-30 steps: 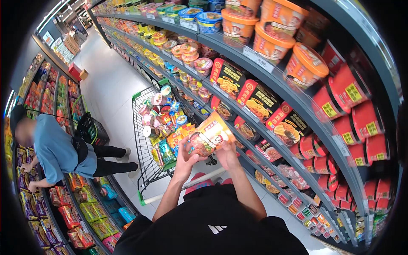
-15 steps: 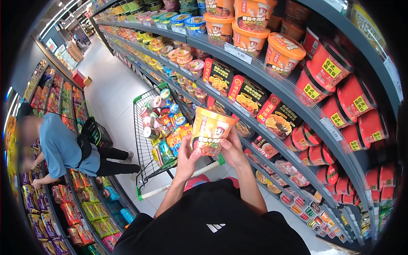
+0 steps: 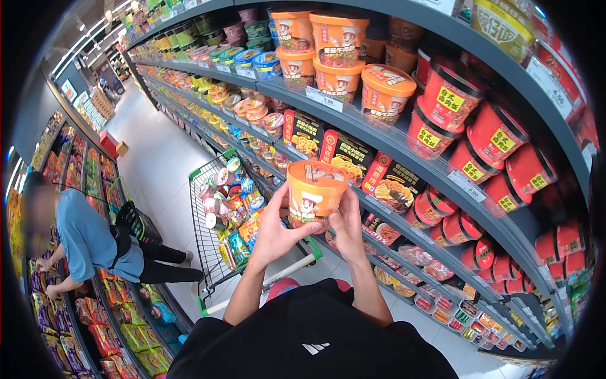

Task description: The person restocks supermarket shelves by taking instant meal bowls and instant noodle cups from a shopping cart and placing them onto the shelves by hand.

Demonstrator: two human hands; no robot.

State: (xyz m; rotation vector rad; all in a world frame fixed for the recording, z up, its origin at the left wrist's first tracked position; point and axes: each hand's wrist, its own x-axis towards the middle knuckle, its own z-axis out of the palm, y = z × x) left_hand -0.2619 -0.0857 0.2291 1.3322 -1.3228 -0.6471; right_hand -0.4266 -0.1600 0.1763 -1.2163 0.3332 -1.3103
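Orange tub (image 3: 314,197) tipped more upright | left grip (image 3: 276,228), right grip (image 3: 348,226) clasp its sides

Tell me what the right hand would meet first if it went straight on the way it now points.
The orange tub, which the right hand is touching. Beyond that, probably the red-and-black boxes, though depth is hard to judge here.

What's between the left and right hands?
The orange tub, in the head view: the left hand and the right hand hold it from either side, lid upward.
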